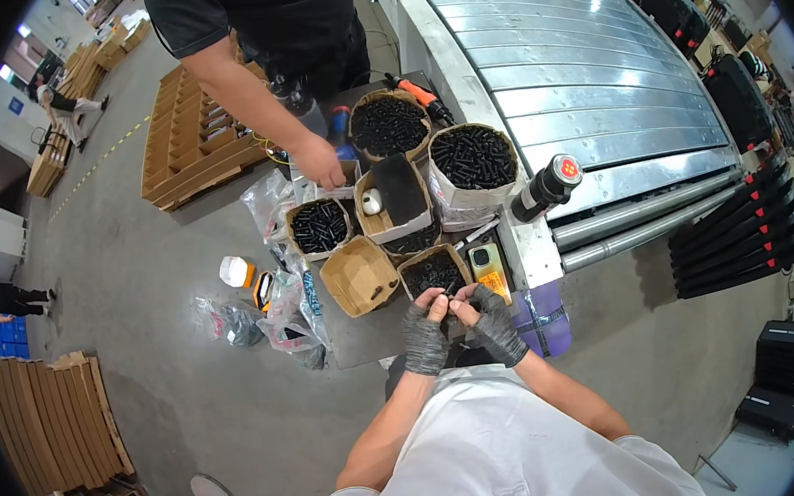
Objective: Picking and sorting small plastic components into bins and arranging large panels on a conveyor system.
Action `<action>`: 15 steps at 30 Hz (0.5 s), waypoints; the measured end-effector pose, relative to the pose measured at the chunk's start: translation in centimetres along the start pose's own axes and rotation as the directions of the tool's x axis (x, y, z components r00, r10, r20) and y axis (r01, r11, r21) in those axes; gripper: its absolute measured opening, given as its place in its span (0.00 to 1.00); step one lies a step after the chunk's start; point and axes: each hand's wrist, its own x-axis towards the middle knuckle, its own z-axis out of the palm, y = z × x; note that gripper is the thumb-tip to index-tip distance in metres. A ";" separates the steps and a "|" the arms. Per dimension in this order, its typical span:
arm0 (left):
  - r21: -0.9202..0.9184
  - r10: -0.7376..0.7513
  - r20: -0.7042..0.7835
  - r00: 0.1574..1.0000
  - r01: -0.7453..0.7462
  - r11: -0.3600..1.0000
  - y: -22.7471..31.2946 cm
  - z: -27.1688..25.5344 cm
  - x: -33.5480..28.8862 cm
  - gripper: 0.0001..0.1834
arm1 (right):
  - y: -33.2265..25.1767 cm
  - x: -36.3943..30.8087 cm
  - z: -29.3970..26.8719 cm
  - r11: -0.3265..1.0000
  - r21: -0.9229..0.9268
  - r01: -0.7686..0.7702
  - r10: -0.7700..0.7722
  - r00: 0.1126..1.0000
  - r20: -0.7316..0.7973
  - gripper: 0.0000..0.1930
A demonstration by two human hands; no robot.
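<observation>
My left hand and my right hand, both in grey fingerless gloves, meet above the near edge of a small carton. Their thumbs and fingertips pinch together around something too small to make out. Beneath them, small black ring-like parts fill that carton. Left of it stands an open cardboard box with a few dark bits at its bottom. A phone with an orange label lies just right of my fingers.
Boxes of black parts crowd the table. Across it a co-worker's hand reaches into a box. An orange power screwdriver lies at the back. A dark cylindrical bottle stands by the metal slat conveyor. Plastic bags lie at left.
</observation>
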 end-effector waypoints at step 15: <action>0.086 0.014 0.051 0.999 -0.019 0.996 -0.4 -0.1 0.3 0.10 | 0.0 -0.1 -1.2 0.966 -0.140 0.215 -0.211 0.976 0.048 0.10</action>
